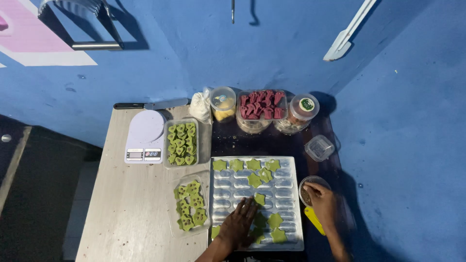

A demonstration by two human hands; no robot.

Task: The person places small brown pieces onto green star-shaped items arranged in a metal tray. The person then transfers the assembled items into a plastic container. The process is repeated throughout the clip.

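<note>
Green star pieces point(254, 180) under left hand point(239, 224)

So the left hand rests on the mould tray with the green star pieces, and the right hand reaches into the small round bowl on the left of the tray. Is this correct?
Not quite. In the head view the small round bowl stands on the right of the mould tray, not the left. The rest holds: the left hand rests on the tray among the green star pieces, and the right hand reaches into that bowl.

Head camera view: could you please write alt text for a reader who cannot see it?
A left hand rests on a mould tray holding green star pieces; the right hand reaches into a small round container. Behind stand a white scale and tubs.
</note>
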